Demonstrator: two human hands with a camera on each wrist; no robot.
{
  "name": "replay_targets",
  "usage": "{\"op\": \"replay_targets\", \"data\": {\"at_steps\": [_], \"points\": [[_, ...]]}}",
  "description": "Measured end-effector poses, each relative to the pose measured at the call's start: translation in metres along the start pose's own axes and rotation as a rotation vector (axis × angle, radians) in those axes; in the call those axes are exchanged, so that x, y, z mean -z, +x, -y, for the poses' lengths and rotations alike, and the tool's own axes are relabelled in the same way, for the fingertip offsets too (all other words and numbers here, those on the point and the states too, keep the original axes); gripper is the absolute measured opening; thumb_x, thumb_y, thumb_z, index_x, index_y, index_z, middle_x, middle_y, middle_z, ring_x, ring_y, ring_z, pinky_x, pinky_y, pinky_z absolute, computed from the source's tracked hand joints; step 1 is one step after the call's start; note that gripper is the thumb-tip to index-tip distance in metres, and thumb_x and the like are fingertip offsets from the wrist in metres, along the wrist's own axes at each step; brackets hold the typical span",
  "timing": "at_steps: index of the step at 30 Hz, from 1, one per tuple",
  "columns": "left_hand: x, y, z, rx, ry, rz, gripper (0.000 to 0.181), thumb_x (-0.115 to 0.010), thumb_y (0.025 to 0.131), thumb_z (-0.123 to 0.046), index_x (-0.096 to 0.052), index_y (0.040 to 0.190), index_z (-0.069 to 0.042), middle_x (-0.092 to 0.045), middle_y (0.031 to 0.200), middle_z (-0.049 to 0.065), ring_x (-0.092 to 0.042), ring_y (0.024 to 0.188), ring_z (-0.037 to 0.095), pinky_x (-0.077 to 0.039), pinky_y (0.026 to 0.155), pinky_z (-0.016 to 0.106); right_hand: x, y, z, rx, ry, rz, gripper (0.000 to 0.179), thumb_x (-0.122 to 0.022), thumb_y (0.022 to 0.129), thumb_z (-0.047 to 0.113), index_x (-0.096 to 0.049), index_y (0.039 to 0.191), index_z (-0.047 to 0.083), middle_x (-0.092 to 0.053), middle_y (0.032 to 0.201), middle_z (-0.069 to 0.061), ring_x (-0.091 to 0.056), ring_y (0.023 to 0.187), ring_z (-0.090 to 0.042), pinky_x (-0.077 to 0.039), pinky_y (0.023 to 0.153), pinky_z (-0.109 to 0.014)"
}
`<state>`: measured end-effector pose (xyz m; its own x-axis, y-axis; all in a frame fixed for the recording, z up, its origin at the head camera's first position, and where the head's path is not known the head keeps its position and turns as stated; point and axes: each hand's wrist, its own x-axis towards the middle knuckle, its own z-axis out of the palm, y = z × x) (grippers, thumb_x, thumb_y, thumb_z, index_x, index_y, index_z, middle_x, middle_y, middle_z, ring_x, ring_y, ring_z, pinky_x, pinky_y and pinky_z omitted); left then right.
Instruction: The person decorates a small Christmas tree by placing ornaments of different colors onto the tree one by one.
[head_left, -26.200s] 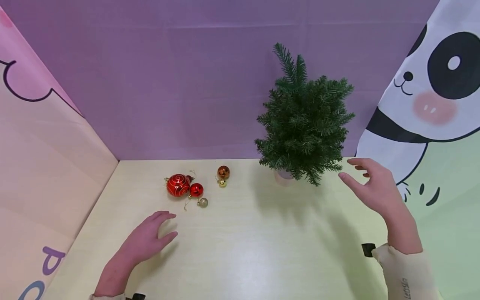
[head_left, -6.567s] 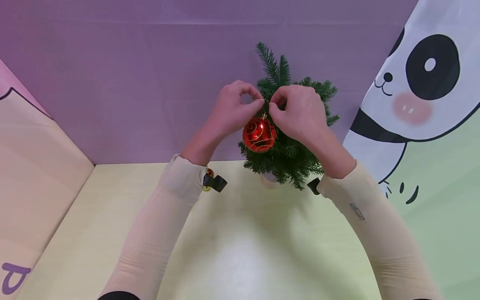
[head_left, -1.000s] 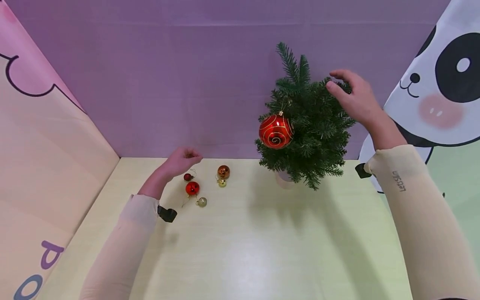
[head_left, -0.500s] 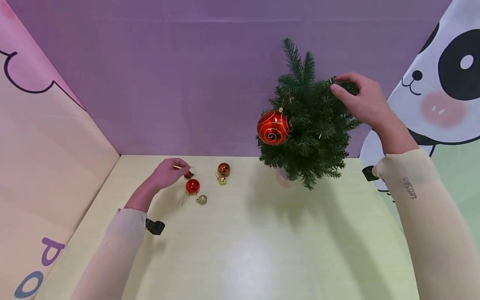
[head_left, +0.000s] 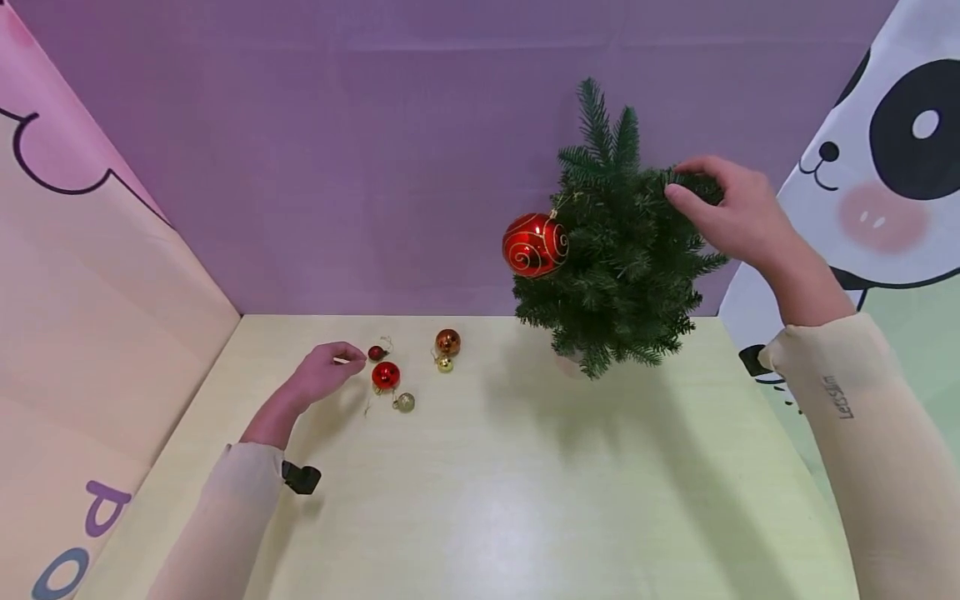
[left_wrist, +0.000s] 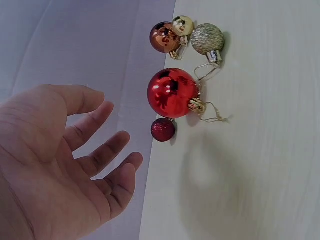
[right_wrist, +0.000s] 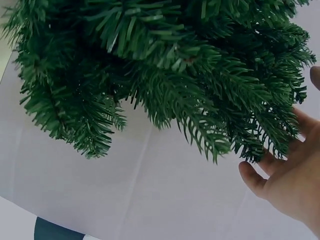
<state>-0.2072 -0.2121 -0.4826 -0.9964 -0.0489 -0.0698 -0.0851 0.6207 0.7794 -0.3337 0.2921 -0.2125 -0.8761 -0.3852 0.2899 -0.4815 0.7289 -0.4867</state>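
Observation:
A small artificial Christmas tree (head_left: 622, 250) stands at the back right. On its left side hangs a big red bauble (head_left: 536, 245) with gold swirls. My right hand (head_left: 738, 212) holds a branch at the upper right, thumb in front and fingers curving behind the needles (right_wrist: 270, 130). My left hand (head_left: 322, 372) hovers over the table with loosely bent fingers and nothing in them. Just right of its fingertips lie a small dark red bauble (head_left: 377, 353) and a shiny red bauble (head_left: 386, 376). A glittery champagne bauble (left_wrist: 207, 39) lies close by.
A copper bauble (head_left: 447, 342) and a little gold bauble (head_left: 445, 364) lie together on the pale table (head_left: 480, 483), between my left hand and the tree. A purple backdrop (head_left: 375, 167) rises behind, with printed panels on both sides.
The tree has turned and tilted slightly under my right hand; its top shifted right and the big red bauble swung left. My left hand drew back down and left from the small baubles.

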Motion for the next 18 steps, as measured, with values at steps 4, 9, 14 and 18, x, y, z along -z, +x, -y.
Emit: {"op": "replay_targets", "data": {"at_steps": [4,9,14,18], "points": [[-0.008,-0.017,-0.002,0.024,-0.01,-0.025,0.032,-0.056,0.098,-0.019,-0.06,0.118,0.006,-0.059,0.12,0.021,-0.057,0.108,0.037,-0.048,0.084,0.043,0.003,-0.001,-0.001,0.033,-0.006,0.009,0.058,-0.047,0.099,0.048,-0.044,0.145,0.013,-0.038,0.149,-0.015,-0.031,0.138,-0.036,-0.028,0.102,-0.063],[-0.008,-0.019,0.0,0.038,-0.011,-0.008,0.034,-0.055,0.099,-0.02,-0.059,0.12,0.006,-0.058,0.123,0.022,-0.055,0.11,0.037,-0.047,0.086,0.045,0.002,-0.005,0.002,0.05,-0.008,-0.024,0.055,-0.049,0.098,0.045,-0.048,0.143,0.013,-0.043,0.146,-0.015,-0.036,0.134,-0.035,-0.031,0.1,-0.061],[-0.014,-0.021,0.005,0.051,-0.011,0.005,0.036,-0.056,0.098,-0.02,-0.055,0.124,0.005,-0.053,0.127,0.025,-0.054,0.112,0.04,-0.048,0.088,0.047,0.0,-0.012,0.004,0.066,-0.008,-0.036,0.055,-0.05,0.098,0.044,-0.048,0.143,0.012,-0.044,0.145,-0.014,-0.046,0.122,-0.036,-0.034,0.095,-0.058],[-0.018,-0.021,0.007,0.059,-0.012,0.004,0.04,-0.057,0.098,-0.022,-0.052,0.127,0.005,-0.049,0.131,0.028,-0.053,0.114,0.043,-0.047,0.09,0.049,0.0,-0.018,0.007,0.08,-0.015,-0.04,0.054,-0.051,0.099,0.042,-0.048,0.143,0.011,-0.045,0.145,-0.015,-0.046,0.122,-0.037,-0.033,0.096,-0.059]]}}
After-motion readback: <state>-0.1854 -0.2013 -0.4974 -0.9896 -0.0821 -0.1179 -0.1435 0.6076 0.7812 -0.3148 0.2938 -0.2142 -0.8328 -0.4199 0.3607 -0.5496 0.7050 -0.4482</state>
